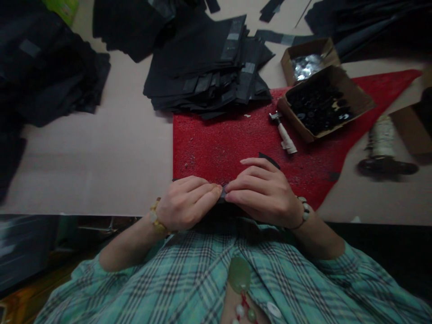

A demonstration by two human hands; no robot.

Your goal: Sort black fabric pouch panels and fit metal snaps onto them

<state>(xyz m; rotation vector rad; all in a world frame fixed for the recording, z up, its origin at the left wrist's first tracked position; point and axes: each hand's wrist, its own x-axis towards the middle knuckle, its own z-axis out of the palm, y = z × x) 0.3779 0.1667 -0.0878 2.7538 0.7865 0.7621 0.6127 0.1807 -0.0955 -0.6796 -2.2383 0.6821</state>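
Close to my body, at the front edge of the table, my left hand (189,200) pinches a piece of black fabric (222,194) between thumb and fingers. My right hand (265,193) grips the same piece just beside it, and the two sets of fingertips almost touch. Most of the fabric is hidden under the hands; a dark corner (269,160) shows beyond the right fingers. Both hands are over the near part of a red mat (216,139). Ahead of my right hand lies a small metal-headed tool (285,137) with a white-wrapped handle.
Behind the mat's left part rises a stack of black fabric pieces (195,54). An open cardboard box (297,120) holds black round parts; a smaller box (288,67) behind it holds shiny silver ones. A larger white-wrapped tool (383,139) lies right. More black fabric (50,67) is piled left.
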